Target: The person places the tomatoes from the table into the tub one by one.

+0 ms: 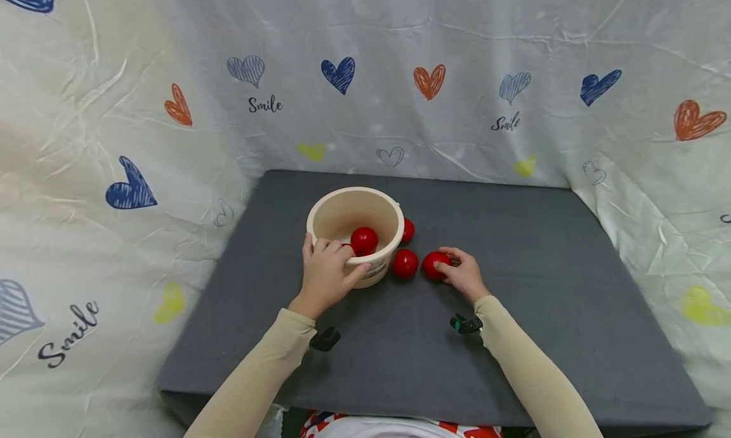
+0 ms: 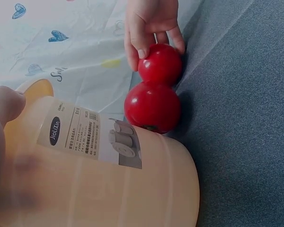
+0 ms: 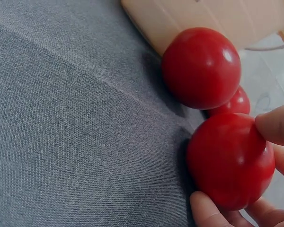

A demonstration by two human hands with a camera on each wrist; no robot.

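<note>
A cream plastic bucket (image 1: 374,274) stands tilted slightly toward the person, with red tomatoes inside; one tomato (image 1: 363,240) shows fully and another is partly hidden by the fingers. My left hand (image 1: 327,273) grips its near rim, fingers over the edge and thumb outside. To the bucket's right, my right hand (image 1: 464,277) holds a tomato (image 3: 231,161) between thumb and fingers, low at the cloth. Beside that one lies a second tomato (image 1: 405,263), close to the bucket wall. A third tomato (image 1: 408,230) sits farther back, partly behind the bucket.
A dark grey cloth (image 1: 542,285) covers the table. White sheeting printed with hearts (image 1: 429,81) hangs behind and at both sides. The bucket's printed label (image 2: 92,135) faces the left wrist camera. A dark band (image 1: 465,324) is on the right wrist.
</note>
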